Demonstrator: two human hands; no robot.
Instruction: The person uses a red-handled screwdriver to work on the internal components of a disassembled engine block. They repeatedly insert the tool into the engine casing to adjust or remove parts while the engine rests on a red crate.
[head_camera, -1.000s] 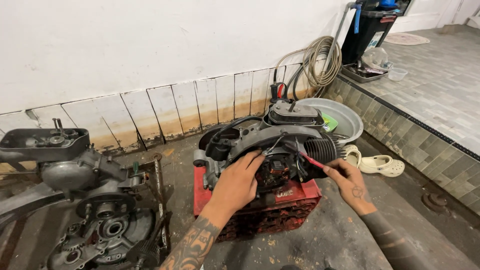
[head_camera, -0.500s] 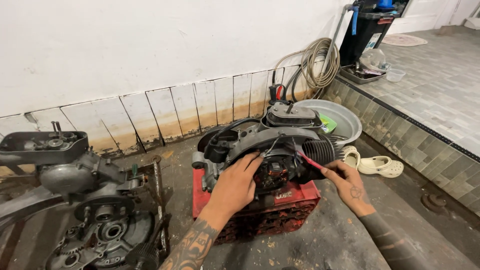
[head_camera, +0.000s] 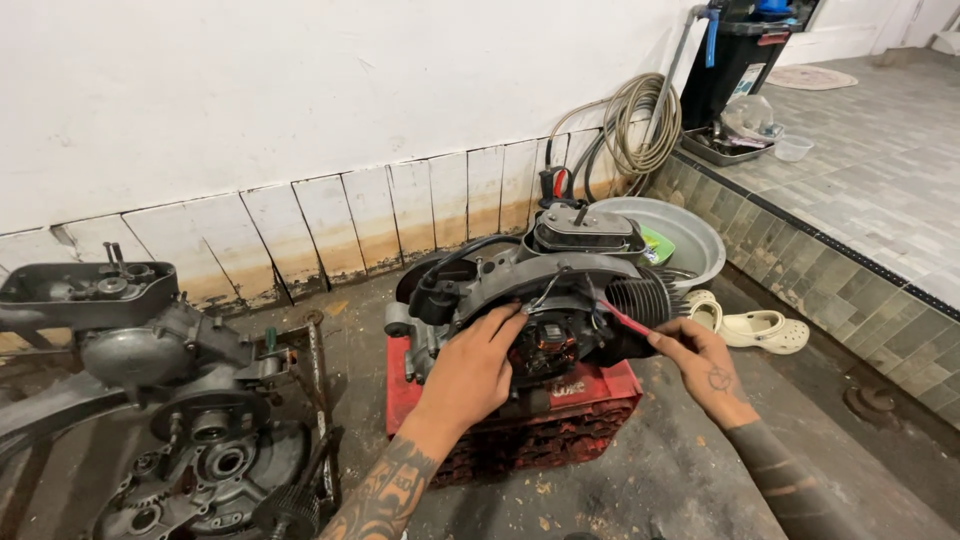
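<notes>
Red tool at the engine's coil plate, both hands at work.

Grey metal engine (head_camera: 560, 290) sits on a red crate (head_camera: 560, 410) on the floor, near the wall. The left hand (head_camera: 475, 365) lies open against the casing, fingertips (head_camera: 515, 312) touching the rim above the copper coils (head_camera: 545, 345), steadying it. The right hand (head_camera: 700, 365) is closed in a pinch on a thin red tool (head_camera: 625, 318) whose tip reaches in toward the wires beside the coils; what the tip touches is too small to tell. The step looks like wiring work at the coil plate, and the next move calls for a fine, steady tip and a still casing. A second engine (head_camera: 150, 400) lies to the left, a basin (head_camera: 690, 235) behind.
</notes>
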